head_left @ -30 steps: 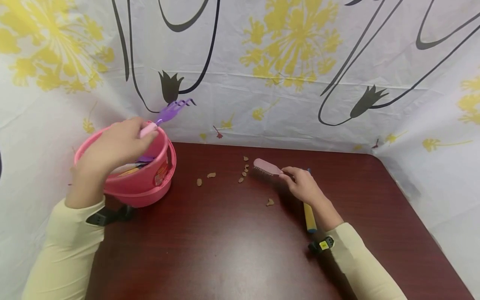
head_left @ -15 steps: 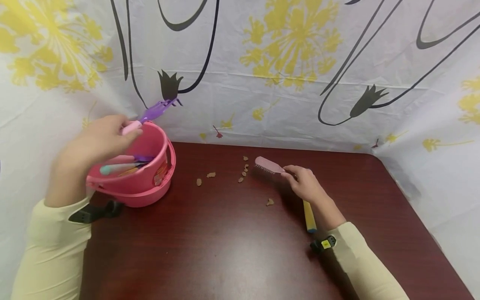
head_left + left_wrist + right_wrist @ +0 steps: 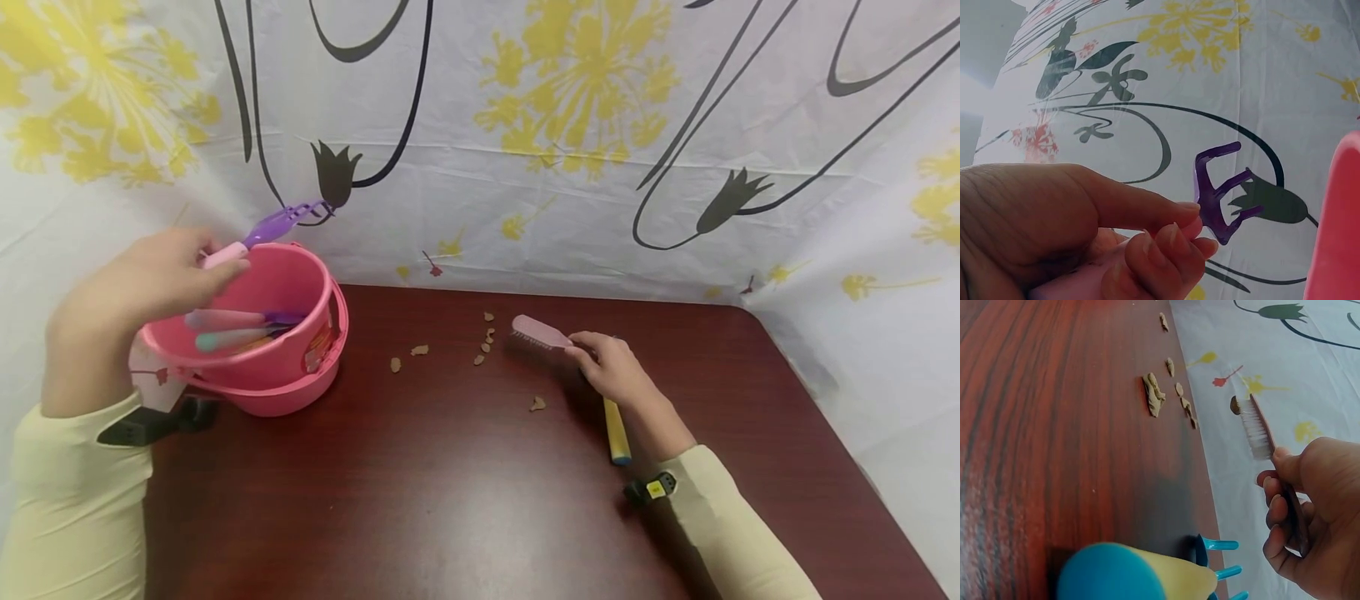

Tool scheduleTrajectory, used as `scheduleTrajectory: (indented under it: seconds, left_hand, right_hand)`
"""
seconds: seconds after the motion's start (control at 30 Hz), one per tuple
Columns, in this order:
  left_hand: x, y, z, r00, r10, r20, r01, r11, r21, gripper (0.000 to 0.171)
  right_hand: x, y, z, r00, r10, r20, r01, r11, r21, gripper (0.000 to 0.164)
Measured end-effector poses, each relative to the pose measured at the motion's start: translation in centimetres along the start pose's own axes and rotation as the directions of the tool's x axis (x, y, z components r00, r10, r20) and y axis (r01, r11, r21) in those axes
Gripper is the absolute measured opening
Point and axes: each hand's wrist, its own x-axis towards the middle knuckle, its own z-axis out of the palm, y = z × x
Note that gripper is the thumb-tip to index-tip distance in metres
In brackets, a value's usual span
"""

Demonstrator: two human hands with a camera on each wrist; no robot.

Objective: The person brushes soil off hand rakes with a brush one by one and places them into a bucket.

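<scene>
My left hand [image 3: 138, 283] grips the pink handle of a small toy hand rake [image 3: 277, 226] with purple tines, held above the left part of a pink bucket [image 3: 288, 367]. In the left wrist view, the thumb and fingers wrap the handle [image 3: 1079, 281]. My right hand [image 3: 613, 371] holds a pink brush [image 3: 538, 332] by its dark handle, above the table. Its white bristles [image 3: 1255, 431] show in the right wrist view, with a small brown bit [image 3: 1235, 405] at their end. Below that hand lies another hand rake with a yellow handle [image 3: 617, 433] and blue tines [image 3: 1219, 544].
Pink, teal and yellow tool handles [image 3: 228, 337] lie inside the bucket. Several small brown pieces [image 3: 420, 350] are scattered on the dark red-brown table [image 3: 450, 467]. A white flower-patterned cloth [image 3: 465, 208] stands along the table's back and sides.
My left hand has moved left with the purple rake, uncovering more of the bucket and the tools in it. The right hand and brush have barely shifted.
</scene>
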Motion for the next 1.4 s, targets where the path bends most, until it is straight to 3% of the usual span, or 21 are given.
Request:
scheduleTrajectory:
  seconds: [0.6,0.8,1.07,1.4]
  left_hand:
    - [-0.5,-3.5,-0.7,0.998,-0.044,0.051,0.042,0.998,0.043,0.046]
    - [-0.2,-3.6,-0.4,0.995,-0.063,0.082,0.058,0.997,0.052,0.045]
    - [0.5,-3.1,0.1,0.993,-0.082,0.09,0.068,0.988,0.141,0.042]
    - [0.7,-3.4,1.3,0.986,-0.125,0.107,0.11,0.985,0.129,0.041]
  right_hand:
    - [-0.3,0.4,-0.2,0.999,0.052,0.011,-0.052,0.999,0.01,0.028]
    - [-0.4,0.4,-0.1,0.998,0.057,0.018,-0.057,0.998,0.015,0.028]
    - [-0.5,0.9,0.1,0.998,0.059,0.019,-0.06,0.998,0.016,0.028]
    - [-0.6,0.9,0.4,0.997,0.056,0.054,-0.058,0.998,0.037,0.032]
